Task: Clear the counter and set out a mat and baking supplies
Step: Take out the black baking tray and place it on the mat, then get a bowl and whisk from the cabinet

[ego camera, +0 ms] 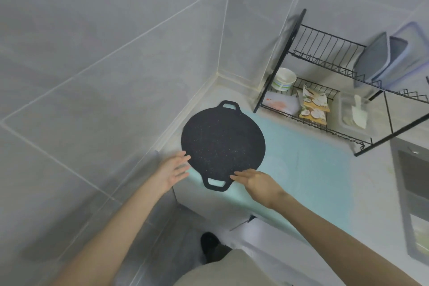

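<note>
A round black speckled griddle pan (pixel 222 144) with two loop handles lies flat on a light blue mat (pixel 301 165) on the counter, close to the left wall. My left hand (pixel 174 169) is open at the pan's left rim, fingers straight and spread, fingertips at the edge. At the pan's near rim, beside the near handle, my right hand (pixel 255 181) is open, with its fingertips touching the edge. Neither hand grips the pan.
A black wire dish rack (pixel 325 100) stands at the back right, holding a paper bowl (pixel 283 81), a food packet (pixel 314 107), a plastic box with a white scraper (pixel 358 111) and grey boards (pixel 383 58). A sink (pixel 413 193) is at the far right. Tiled walls close the left.
</note>
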Demonstrator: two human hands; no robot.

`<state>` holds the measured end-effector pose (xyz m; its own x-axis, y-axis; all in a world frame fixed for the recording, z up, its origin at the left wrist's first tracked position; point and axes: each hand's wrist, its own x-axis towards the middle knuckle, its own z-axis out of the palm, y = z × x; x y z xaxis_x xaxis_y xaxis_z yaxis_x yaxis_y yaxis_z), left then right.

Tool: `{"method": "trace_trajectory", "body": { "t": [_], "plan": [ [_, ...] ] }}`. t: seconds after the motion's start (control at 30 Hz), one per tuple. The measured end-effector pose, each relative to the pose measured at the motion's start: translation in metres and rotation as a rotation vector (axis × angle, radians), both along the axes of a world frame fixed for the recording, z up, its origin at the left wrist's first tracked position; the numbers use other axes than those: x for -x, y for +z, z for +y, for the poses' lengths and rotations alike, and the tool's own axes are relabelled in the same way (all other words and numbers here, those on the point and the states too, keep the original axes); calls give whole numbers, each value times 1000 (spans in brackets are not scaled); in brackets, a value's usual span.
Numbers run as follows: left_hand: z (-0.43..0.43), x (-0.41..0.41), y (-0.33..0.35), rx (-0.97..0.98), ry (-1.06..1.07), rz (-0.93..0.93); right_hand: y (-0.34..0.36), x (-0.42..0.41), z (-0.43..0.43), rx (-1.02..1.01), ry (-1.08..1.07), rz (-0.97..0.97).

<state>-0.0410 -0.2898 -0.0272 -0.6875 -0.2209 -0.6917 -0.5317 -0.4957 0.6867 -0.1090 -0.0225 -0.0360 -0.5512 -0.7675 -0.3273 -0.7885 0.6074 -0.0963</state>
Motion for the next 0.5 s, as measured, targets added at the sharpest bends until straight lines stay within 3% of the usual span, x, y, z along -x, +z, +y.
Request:
{"method": "trace_trajectory", "body": {
  "t": [0.27, 0.5],
  "plan": [
    [57, -15, 42, 69, -292, 154, 39, -82, 74, 409, -478, 154],
    [172, -16, 67, 52, -681, 220, 72, -176, 178, 443, -812, 354]
  ]
}}
